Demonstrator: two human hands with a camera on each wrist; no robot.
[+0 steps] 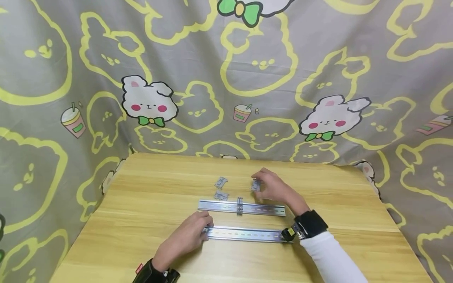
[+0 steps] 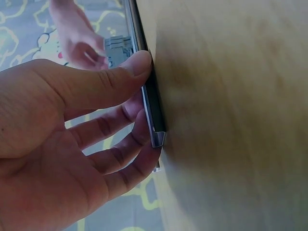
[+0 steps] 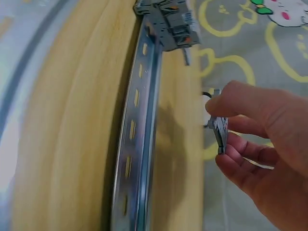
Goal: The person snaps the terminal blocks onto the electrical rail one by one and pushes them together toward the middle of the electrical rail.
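1. Right wrist view: right hand [image 3: 284,130] is pinching a thin grey plastic block [image 3: 221,130] beyond the farther silver slotted metal rail [image 3: 127,149].
2. Left hand [image 1: 189,232] is gripping the left end of the nearer silver slotted metal rail [image 1: 244,234].
3. Block is likely proving light, stiff, brittle; opposite edges are offering safest hold.
4. Nearer rail is probably proving rigid, slippery.

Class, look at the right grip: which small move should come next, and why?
Probably bring the right grip down toward the far rail, beside the mounted blocks: it pinches a similar grey block, and bare rail shows beside them.
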